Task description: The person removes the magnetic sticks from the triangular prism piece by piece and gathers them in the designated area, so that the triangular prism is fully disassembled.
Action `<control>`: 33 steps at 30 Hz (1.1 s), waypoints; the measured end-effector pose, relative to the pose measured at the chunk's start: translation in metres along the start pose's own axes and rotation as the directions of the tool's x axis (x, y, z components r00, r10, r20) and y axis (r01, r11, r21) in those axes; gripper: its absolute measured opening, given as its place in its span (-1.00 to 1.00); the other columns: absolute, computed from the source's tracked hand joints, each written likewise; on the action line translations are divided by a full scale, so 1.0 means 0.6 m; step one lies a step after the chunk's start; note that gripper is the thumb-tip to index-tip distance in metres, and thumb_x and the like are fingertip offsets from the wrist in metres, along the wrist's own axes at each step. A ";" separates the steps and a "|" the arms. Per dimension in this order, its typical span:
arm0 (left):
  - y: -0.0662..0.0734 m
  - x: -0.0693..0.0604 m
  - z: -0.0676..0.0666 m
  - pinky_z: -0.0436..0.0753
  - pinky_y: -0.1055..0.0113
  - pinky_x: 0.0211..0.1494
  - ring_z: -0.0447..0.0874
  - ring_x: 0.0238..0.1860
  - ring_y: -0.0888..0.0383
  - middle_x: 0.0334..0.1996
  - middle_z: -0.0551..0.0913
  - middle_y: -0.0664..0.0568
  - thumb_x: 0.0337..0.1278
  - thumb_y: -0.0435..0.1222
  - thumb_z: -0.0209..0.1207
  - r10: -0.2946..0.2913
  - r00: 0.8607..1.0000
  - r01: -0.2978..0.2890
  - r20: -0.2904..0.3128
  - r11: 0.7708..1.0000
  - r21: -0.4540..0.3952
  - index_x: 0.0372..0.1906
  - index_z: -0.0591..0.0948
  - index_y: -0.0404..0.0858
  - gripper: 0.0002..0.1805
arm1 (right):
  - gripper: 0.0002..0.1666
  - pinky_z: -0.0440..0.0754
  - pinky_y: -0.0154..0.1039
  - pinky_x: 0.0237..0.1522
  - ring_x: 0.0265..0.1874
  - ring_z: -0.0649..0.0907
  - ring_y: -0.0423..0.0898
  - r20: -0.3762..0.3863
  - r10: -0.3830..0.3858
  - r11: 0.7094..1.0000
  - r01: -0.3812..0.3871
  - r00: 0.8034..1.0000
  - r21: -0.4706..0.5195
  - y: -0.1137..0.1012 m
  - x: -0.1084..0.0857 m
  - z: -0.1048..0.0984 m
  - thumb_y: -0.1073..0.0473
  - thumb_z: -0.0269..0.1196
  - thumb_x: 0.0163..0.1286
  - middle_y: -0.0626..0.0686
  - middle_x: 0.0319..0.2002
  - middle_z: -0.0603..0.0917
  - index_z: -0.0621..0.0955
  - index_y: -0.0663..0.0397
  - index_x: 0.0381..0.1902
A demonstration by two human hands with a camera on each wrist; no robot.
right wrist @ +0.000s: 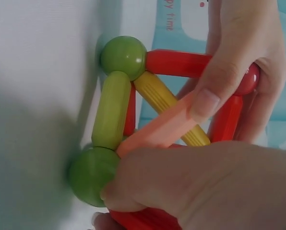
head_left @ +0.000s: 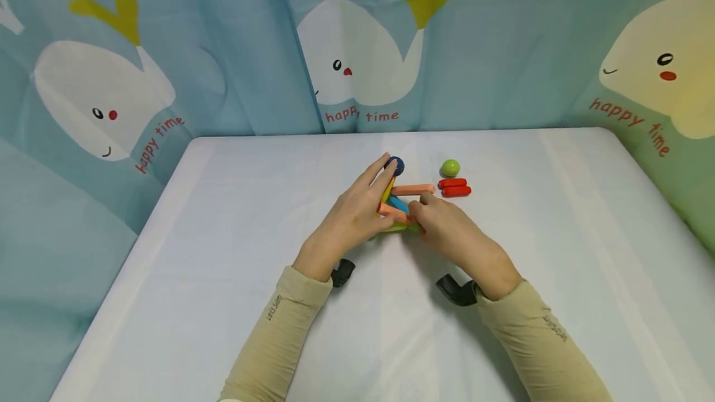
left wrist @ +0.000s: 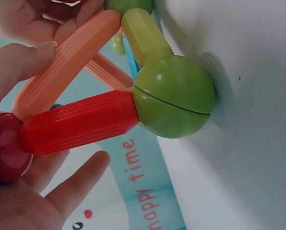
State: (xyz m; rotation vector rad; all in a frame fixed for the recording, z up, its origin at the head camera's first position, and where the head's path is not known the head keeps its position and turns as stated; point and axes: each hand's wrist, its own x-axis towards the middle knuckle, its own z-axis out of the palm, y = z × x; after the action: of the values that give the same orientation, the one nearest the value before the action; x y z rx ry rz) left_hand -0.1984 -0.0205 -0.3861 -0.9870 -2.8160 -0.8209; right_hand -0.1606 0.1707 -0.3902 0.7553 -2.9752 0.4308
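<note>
On the curtain [head_left: 234,79], readable three times in small red letters, each time under a printed whale [head_left: 363,48]: "happy time". At the left, slanting upward; at the right, slanting downward. In the left wrist view, the same two words, turned sideways; in the right wrist view, only "py time", cut by the upper edge. On the left sleeve [head_left: 279,334], in dark letters: "Let's Slim". On the right sleeve [head_left: 542,343], also dark lettering, but too unclear for sure reading.

Multicoloured ball-and-rod frame [right wrist: 162,127], green balls [left wrist: 174,96] on white tabletop [head_left: 167,265]
</note>
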 end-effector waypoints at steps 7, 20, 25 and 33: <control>-0.002 0.000 -0.001 0.56 0.14 0.29 0.20 0.52 0.04 0.61 -0.02 0.05 0.16 -0.20 0.34 -0.008 1.000 0.008 0.012 1.000 -0.020 0.58 0.07 -0.15 -0.03 | -0.83 0.31 -0.36 -0.54 -0.60 0.39 -0.15 0.133 0.039 0.999 -0.041 0.990 0.005 0.000 -0.007 -0.015 0.46 0.31 0.20 0.00 -0.48 0.45 0.59 0.12 -0.43; -0.003 -0.003 0.002 0.51 0.07 0.36 0.20 0.53 0.02 0.59 0.05 -0.01 0.08 -0.02 0.41 0.028 0.999 -0.029 -0.029 0.999 -0.039 0.56 0.12 -0.21 0.04 | -0.86 0.40 -0.27 -0.41 -0.50 0.47 -0.15 0.332 0.164 0.961 -0.227 0.929 0.160 0.067 -0.022 -0.050 0.34 0.32 0.23 -0.07 -0.54 0.52 0.56 0.06 -0.46; -0.005 -0.006 0.004 0.55 0.05 0.31 0.27 0.50 -0.03 0.57 0.09 -0.07 0.04 0.01 0.42 0.069 0.995 -0.071 -0.068 0.997 -0.021 0.55 0.15 -0.24 0.05 | -0.87 0.46 -0.24 -0.33 -0.43 0.51 -0.12 0.262 0.178 0.956 -0.230 0.948 0.181 0.097 -0.027 -0.050 0.40 0.27 0.21 -0.07 -0.48 0.61 0.62 0.07 -0.42; -0.003 0.000 0.000 0.51 0.08 0.36 0.19 0.53 0.02 0.60 0.01 0.01 0.12 -0.04 0.39 0.016 1.000 -0.017 -0.012 0.999 -0.037 0.57 0.09 -0.18 0.02 | -0.89 0.50 -0.23 -0.32 -0.38 0.54 -0.06 0.178 0.172 0.958 -0.207 0.969 0.197 0.107 -0.022 -0.048 0.44 0.29 0.19 0.04 -0.41 0.65 0.61 0.16 -0.38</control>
State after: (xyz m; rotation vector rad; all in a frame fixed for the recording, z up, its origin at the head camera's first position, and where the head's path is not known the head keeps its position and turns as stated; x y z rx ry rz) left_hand -0.1991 -0.0217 -0.3868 -1.0058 -2.7893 -0.8772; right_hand -0.1803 0.2391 -0.3802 0.5409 -3.2031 0.7466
